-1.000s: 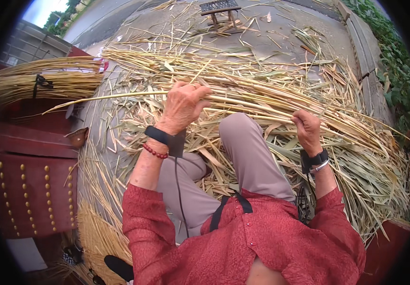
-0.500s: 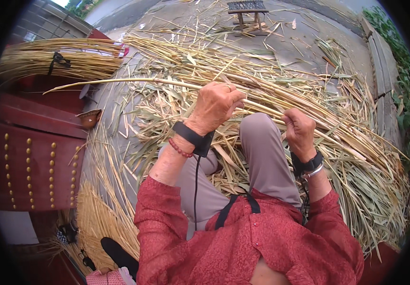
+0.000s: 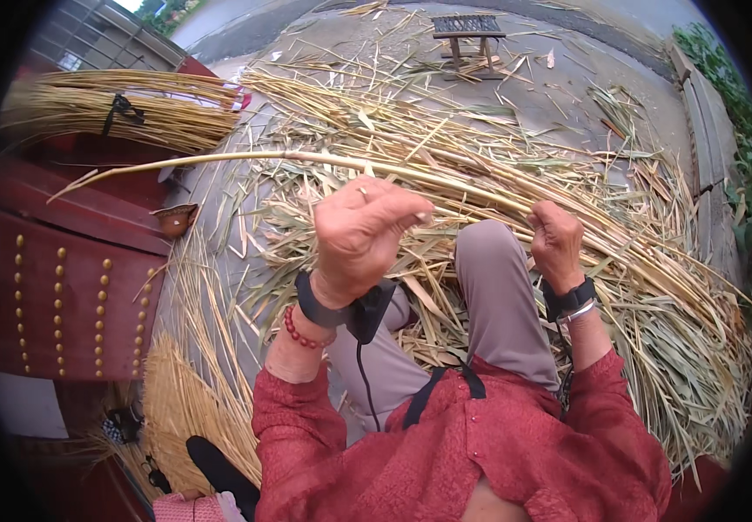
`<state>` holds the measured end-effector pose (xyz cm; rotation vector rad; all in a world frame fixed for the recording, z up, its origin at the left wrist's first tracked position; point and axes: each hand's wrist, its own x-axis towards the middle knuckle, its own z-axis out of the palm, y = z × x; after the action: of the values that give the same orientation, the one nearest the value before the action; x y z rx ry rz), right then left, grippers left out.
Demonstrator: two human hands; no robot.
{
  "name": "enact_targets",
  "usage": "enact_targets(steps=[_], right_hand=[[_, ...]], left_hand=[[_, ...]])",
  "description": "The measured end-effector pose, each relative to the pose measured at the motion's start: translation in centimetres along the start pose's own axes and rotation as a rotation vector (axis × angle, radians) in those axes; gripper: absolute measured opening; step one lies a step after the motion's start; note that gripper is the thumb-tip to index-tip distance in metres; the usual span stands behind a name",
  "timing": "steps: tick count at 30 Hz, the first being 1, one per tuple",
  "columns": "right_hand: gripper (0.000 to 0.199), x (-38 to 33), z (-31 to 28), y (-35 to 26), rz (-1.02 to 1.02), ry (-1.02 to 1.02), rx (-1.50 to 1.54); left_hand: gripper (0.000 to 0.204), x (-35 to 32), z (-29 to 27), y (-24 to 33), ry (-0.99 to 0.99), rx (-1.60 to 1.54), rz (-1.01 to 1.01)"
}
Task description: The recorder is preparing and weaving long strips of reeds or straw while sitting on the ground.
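Reed stalk, long and pale, runs across the straw heap in front of a seated person, left hand fisted around its middle, right hand closed on its farther run; it looks light, stiff and brittle, best held mid-length. A tied bundle lies left beside a red studded chest; no labels show

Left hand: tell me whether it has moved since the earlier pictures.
Yes. The left hand has risen off the straw pile and drawn back toward the body, judged against the raised knee, its grip closed on the long pale stalk.
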<state>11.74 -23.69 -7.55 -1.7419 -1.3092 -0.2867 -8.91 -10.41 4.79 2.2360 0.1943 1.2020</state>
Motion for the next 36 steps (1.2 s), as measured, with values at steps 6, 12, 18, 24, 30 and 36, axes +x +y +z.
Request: enact_targets(steps=[6,12,18,24,30,36], right_hand=[[0.007,-0.4,-0.1,0.9,0.041,-0.014,-0.005],[0.004,0.0,1.2,0.1,0.027,0.028,-0.051],[0.003,0.5,1.4,-1.8,0.024,-0.022,0.009],[0.004,-0.5,-0.1,-2.4,0.025,-0.016,0.022],[0.006,-1.2,0.1,-2.7,0.086,-0.035,0.119],[0.02,-3.0,-3.2,0.9,0.089,-0.046,0.019]], left_hand=[[0.01,2.6,-8.8,0.1,0.537,-0.543,0.122],[0.007,1.0,-11.4,-0.2,0.172,-0.397,-0.266],[0.024,-2.5,-5.8,-3.1,-0.145,0.347,-0.272],[0.037,-0.2,-2.9,-5.2,-0.138,0.833,0.07],[0.015,-0.6,0.1,-6.1,-0.461,0.654,0.093],[0.006,0.5,-1.6,-7.9,-0.392,0.691,0.088]])
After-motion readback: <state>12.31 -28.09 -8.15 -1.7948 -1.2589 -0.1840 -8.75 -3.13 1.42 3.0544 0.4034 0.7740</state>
